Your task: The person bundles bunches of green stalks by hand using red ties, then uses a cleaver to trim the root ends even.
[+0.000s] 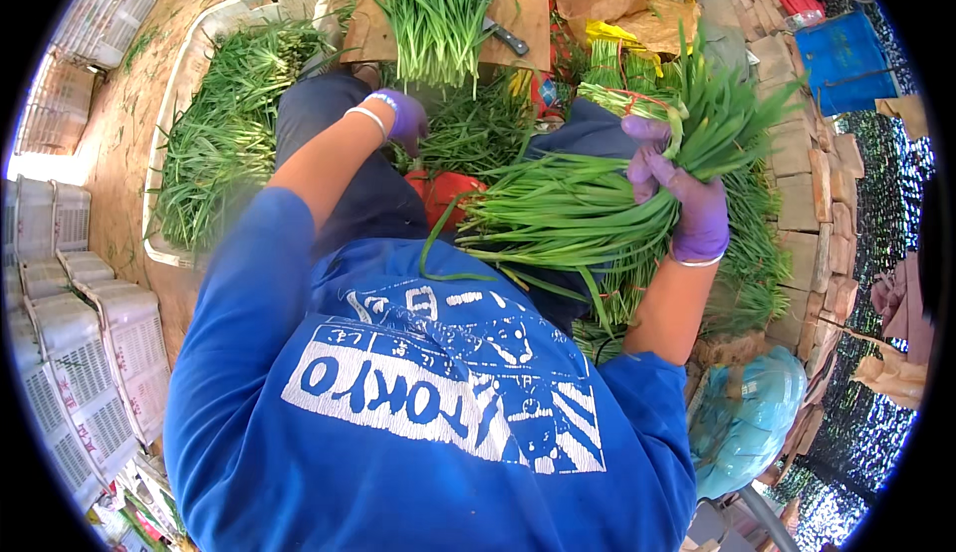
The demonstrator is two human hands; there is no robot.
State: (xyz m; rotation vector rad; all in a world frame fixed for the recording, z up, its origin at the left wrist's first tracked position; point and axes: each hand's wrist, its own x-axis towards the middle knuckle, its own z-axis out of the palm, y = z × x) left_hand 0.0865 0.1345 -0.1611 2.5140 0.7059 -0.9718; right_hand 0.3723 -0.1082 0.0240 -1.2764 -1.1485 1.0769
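In purple gloves, my two hands work over my lap. My right hand is closed round a large bunch of garlic chives. The long leaves hang leftward over my lap, and the other end fans out at upper right. Between my knees lie loose chives, and my left hand is beside them, blurred and with its fingers mostly hidden. Ahead, another bunch of chives rests on a wooden board. A knife with a black handle lies beside that bunch.
A white crate full of chives stands to the left. Grey plastic crates are stacked at far left. Tied bunches lie at right, near a wooden slat edge. A teal plastic bag sits at lower right.
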